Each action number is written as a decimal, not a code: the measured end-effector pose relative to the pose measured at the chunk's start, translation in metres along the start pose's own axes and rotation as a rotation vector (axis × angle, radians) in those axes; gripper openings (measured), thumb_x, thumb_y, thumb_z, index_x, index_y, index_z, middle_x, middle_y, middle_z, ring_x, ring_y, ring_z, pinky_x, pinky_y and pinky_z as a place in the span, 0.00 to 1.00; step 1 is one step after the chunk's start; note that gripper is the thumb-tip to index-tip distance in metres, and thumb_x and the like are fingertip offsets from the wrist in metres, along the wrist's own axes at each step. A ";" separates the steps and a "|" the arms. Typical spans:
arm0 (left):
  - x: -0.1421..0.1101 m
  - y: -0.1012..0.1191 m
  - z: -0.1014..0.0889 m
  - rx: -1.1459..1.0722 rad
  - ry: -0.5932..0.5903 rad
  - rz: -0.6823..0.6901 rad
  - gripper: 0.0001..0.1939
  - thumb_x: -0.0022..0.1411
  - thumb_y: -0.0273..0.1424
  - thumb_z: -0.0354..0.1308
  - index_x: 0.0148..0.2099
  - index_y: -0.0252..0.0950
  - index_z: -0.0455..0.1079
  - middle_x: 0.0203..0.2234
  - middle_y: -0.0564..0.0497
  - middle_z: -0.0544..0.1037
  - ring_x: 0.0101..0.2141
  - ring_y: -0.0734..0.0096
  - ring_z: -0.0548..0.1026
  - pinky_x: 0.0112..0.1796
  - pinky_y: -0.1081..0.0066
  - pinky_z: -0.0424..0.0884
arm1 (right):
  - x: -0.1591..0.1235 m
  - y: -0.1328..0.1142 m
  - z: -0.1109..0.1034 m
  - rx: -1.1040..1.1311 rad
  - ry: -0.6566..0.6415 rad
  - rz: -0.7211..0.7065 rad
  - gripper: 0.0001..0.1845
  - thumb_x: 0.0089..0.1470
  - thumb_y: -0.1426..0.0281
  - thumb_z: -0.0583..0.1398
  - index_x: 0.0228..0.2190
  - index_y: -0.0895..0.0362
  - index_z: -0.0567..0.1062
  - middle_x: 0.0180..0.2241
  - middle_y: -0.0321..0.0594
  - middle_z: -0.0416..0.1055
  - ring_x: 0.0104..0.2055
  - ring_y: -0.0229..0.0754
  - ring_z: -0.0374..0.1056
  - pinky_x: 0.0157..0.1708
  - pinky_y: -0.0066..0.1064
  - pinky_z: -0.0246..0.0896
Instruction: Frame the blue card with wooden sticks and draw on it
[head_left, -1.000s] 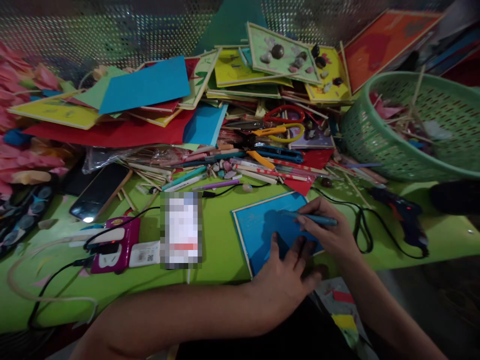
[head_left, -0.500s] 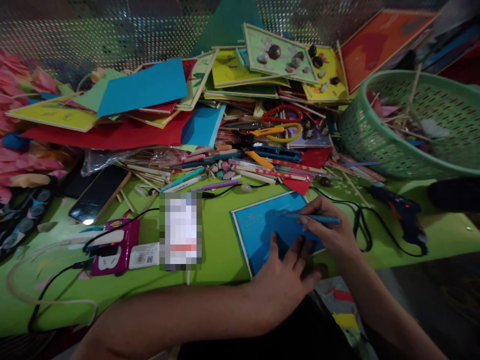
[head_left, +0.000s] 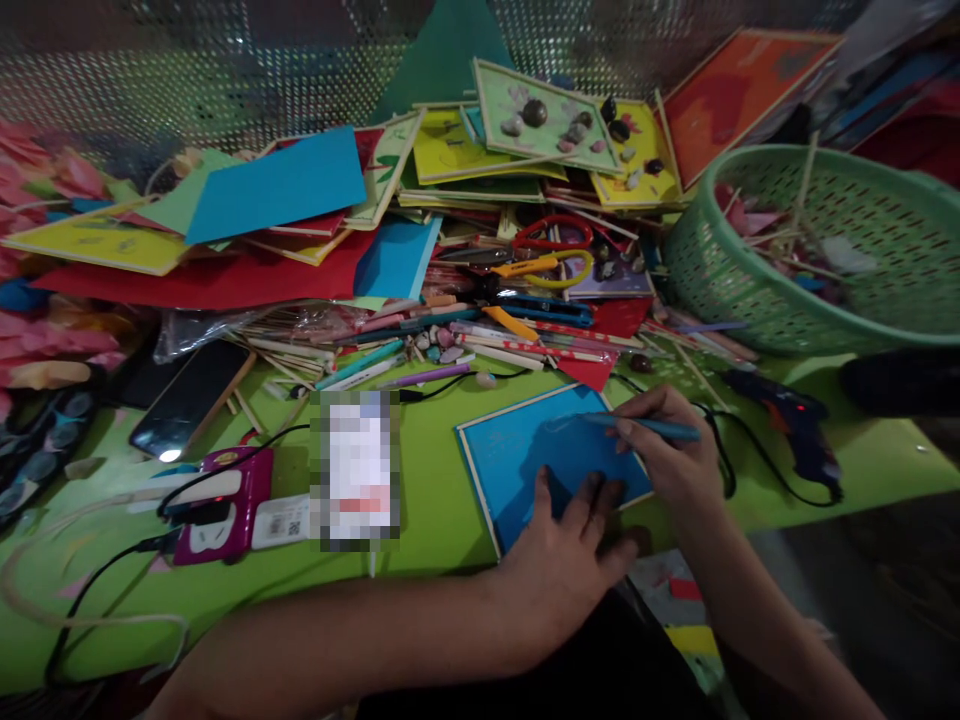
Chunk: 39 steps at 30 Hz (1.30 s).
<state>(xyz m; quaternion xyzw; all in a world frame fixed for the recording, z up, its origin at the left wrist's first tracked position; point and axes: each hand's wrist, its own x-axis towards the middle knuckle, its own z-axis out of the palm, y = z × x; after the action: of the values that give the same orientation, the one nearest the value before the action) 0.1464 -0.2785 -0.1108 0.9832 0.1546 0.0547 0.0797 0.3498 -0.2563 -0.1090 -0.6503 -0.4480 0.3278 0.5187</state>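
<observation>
My right hand (head_left: 675, 455) grips a blue pen (head_left: 667, 428) over the blue board (head_left: 504, 465) at twelve o'clock; my left hand (head_left: 559, 565) lies spread on it. At two o'clock the cut-off green basket (head_left: 709, 255) holds sticks (head_left: 806, 185) and pink scraps (head_left: 746, 217), the rest indistinct.

Slanted blue pen (head_left: 671, 429) over flat blue card (head_left: 517, 455), pale-edged, faintly marked

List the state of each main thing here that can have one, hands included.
Left hand, spread on the blue panel
Right hand, gripping the pen
Pen, slanted, tip contact unclear
Blue panel, flat, faintly marked
Blurred phone, screen lit
Dark phone, screen unlit
Glue gun, lying down, red light on
Socket block, plugs in
Green basket, upright, holding scraps
</observation>
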 end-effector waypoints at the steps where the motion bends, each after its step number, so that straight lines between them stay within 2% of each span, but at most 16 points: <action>1: 0.000 0.000 0.000 0.008 0.006 -0.001 0.21 0.77 0.34 0.45 0.67 0.44 0.68 0.69 0.35 0.64 0.66 0.42 0.63 0.55 0.31 0.61 | 0.001 -0.001 0.000 -0.008 0.026 0.001 0.06 0.55 0.67 0.68 0.31 0.53 0.74 0.24 0.34 0.74 0.24 0.39 0.70 0.25 0.31 0.64; 6: 0.000 0.000 0.001 0.033 0.013 0.003 0.22 0.75 0.36 0.49 0.68 0.45 0.67 0.68 0.35 0.65 0.65 0.41 0.63 0.55 0.30 0.60 | 0.004 -0.001 0.002 -0.058 0.077 -0.021 0.06 0.53 0.68 0.67 0.30 0.53 0.74 0.22 0.33 0.73 0.23 0.40 0.70 0.23 0.31 0.64; 16: 0.001 0.000 0.001 0.032 0.021 -0.002 0.23 0.77 0.33 0.44 0.69 0.44 0.66 0.68 0.35 0.65 0.65 0.42 0.63 0.55 0.31 0.59 | 0.003 -0.002 0.001 -0.088 0.080 -0.016 0.06 0.54 0.67 0.67 0.29 0.53 0.74 0.24 0.33 0.73 0.22 0.39 0.69 0.23 0.31 0.63; 26: 0.001 -0.001 -0.002 0.021 -0.025 0.007 0.24 0.76 0.35 0.49 0.70 0.44 0.65 0.69 0.34 0.63 0.67 0.40 0.59 0.56 0.31 0.58 | 0.005 -0.008 0.006 -0.166 0.077 -0.035 0.06 0.52 0.67 0.66 0.28 0.52 0.73 0.23 0.34 0.71 0.24 0.40 0.67 0.24 0.33 0.62; 34: 0.000 0.000 0.001 0.016 0.045 -0.006 0.21 0.75 0.35 0.50 0.67 0.44 0.68 0.68 0.34 0.65 0.66 0.42 0.63 0.55 0.31 0.61 | 0.004 -0.004 0.005 -0.191 0.114 -0.065 0.05 0.52 0.68 0.65 0.28 0.51 0.72 0.24 0.34 0.71 0.25 0.40 0.65 0.25 0.33 0.60; 39: 0.000 -0.001 -0.001 0.020 0.015 0.004 0.22 0.75 0.36 0.50 0.68 0.45 0.67 0.68 0.34 0.64 0.67 0.42 0.62 0.56 0.31 0.60 | 0.004 -0.002 0.005 -0.185 0.142 -0.053 0.05 0.52 0.69 0.65 0.28 0.51 0.73 0.24 0.34 0.72 0.26 0.41 0.67 0.25 0.32 0.61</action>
<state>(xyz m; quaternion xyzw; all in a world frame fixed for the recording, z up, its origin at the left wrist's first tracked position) 0.1462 -0.2774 -0.1104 0.9838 0.1540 0.0605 0.0687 0.3466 -0.2509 -0.1082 -0.7048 -0.4553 0.2244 0.4955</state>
